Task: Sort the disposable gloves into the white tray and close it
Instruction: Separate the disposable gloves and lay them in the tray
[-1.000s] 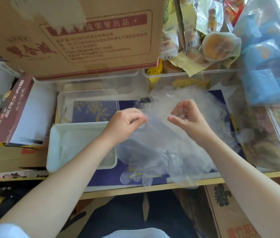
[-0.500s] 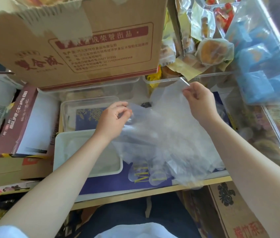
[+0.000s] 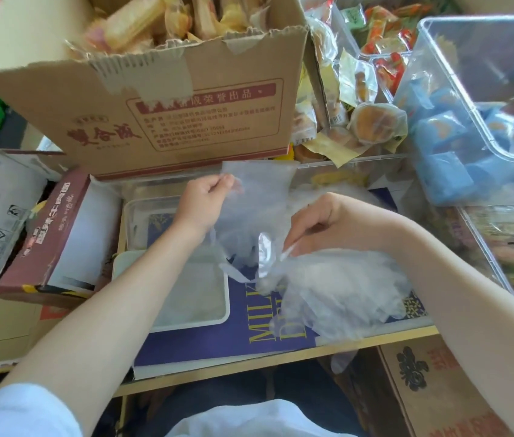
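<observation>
Above the purple "MIL…" box [image 3: 217,342], each hand's grip, left hand [image 3: 200,205] and right hand [image 3: 321,227], seemingly pinches a glove [image 3: 258,197].

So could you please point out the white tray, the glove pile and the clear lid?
white tray [image 3: 222,310]: head view, on its right rim.
glove pile [image 3: 343,288]: head view, middle of the heap.
clear lid [image 3: 137,216]: head view, its left part.

bright, soft daylight; slight motion blur, wide-angle bending at edges.
</observation>
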